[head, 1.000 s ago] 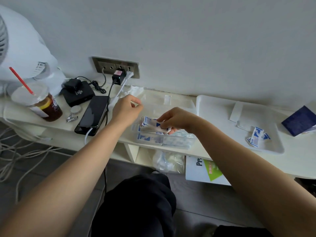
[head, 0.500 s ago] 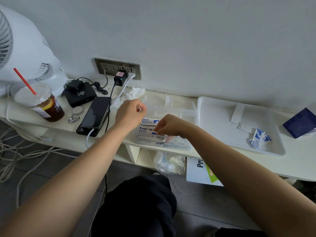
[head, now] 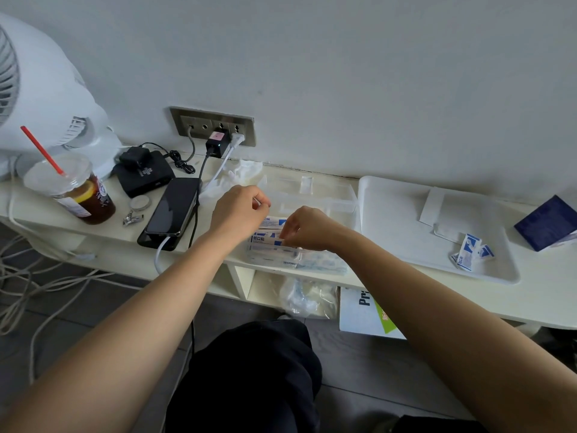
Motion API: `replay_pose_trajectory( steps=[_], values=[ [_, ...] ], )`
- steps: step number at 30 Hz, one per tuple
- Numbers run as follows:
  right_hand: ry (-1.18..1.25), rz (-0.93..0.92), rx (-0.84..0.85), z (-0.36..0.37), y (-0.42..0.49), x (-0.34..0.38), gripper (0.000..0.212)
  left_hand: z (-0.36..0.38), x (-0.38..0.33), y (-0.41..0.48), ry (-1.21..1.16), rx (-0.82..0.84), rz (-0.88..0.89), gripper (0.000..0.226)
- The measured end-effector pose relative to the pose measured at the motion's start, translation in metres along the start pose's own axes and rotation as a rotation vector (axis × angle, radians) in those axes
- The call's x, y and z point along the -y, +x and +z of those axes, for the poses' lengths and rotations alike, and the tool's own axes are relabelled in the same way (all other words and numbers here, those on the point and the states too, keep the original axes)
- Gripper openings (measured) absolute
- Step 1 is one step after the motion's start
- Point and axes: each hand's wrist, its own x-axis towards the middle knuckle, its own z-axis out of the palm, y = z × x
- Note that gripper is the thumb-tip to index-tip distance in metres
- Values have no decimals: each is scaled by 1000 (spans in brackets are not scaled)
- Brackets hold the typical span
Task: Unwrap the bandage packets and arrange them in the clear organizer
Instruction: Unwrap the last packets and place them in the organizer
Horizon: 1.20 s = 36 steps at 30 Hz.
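Head view: the right hand (head: 304, 228) pinches bandage packets (head: 268, 238) lying in the clear organizer (head: 315, 264) beneath both hands. The left hand (head: 239, 210) is curled just beside; whether it holds anything is unclear. Likely arranging; next, square the stack.

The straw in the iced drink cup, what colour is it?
Red; the head view shows the straw slanting up out of the cup lid.

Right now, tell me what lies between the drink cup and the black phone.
Head view: a small round disc and a metal clip lie between the drink cup and the black phone.
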Motion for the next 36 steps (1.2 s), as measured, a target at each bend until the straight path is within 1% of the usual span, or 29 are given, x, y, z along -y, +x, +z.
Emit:
replay_pose_trajectory(
  steps=[3,6,10,15,20,26,28,32,36],
  values=[
    [-2,3,11,-1,0,-1,25,-1,0,-1,-2,-10,12,18],
    [69,4,-7,-1,-2,-5,18,-1,0,-2,-12,-21,23,19],
    [162,16,-58,0,-2,-9,17,-1,1,-4,-32,-36,9,19],
    [103,-3,25,1,0,-11,18,-1,5,-3,-21,-34,-24,16],
    [238,29,-44,-7,3,-15,13,-3,9,-4,-68,-28,-47,15],
    [293,68,-117,-17,12,-21,9,-4,11,-3,-231,-41,-109,20],
    [267,63,-158,-14,16,-21,9,-3,13,-2,-261,-37,-137,20],
    [119,23,-247,1,23,-17,9,-3,15,-3,-276,-18,-162,21],
    [3,-1,-200,9,23,-14,12,-3,16,-4,-275,5,-155,24]
  ],
)
